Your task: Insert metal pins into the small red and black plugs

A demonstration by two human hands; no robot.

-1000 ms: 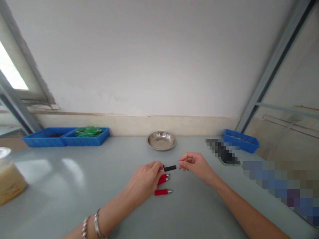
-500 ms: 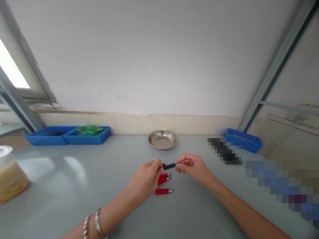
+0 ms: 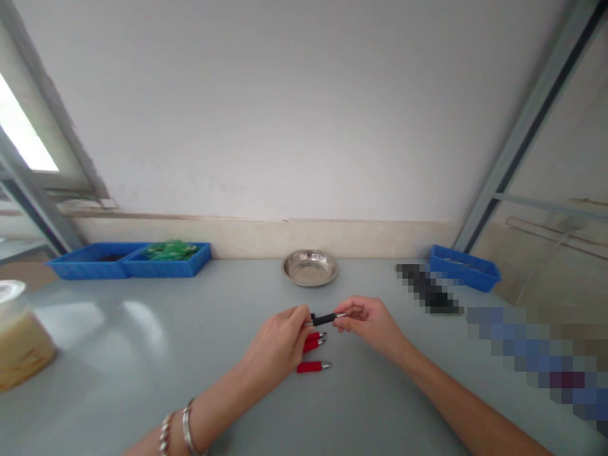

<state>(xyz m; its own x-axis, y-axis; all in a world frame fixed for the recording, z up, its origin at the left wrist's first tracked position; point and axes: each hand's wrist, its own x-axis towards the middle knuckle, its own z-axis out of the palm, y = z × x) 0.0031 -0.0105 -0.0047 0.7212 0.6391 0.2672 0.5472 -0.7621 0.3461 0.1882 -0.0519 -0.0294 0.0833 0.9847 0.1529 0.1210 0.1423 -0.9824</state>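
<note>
Over the grey table, a black pen (image 3: 325, 320) with a silver tip lies level between my two hands. My left hand (image 3: 285, 335) is closed round its left end, hiding that part. On the right, my right hand (image 3: 363, 316) pinches the silver tip (image 3: 340, 315) between thumb and fingers. Beneath the left fingers lie two red pens (image 3: 312, 346), partly covered by that hand. Another red pen (image 3: 310, 367) rests nearer to me, its silver tip pointing right.
A round metal dish (image 3: 310, 268) stands by the wall. Blue trays (image 3: 161, 267) sit at the back left, one with green pieces. Another blue tray (image 3: 465, 269) is at the back right. A lidded jar (image 3: 23, 345) stands at the left edge.
More of the silver tip now shows between the black barrel and my right fingers. My hands have otherwise hardly moved, and the red pens lie as before.
</note>
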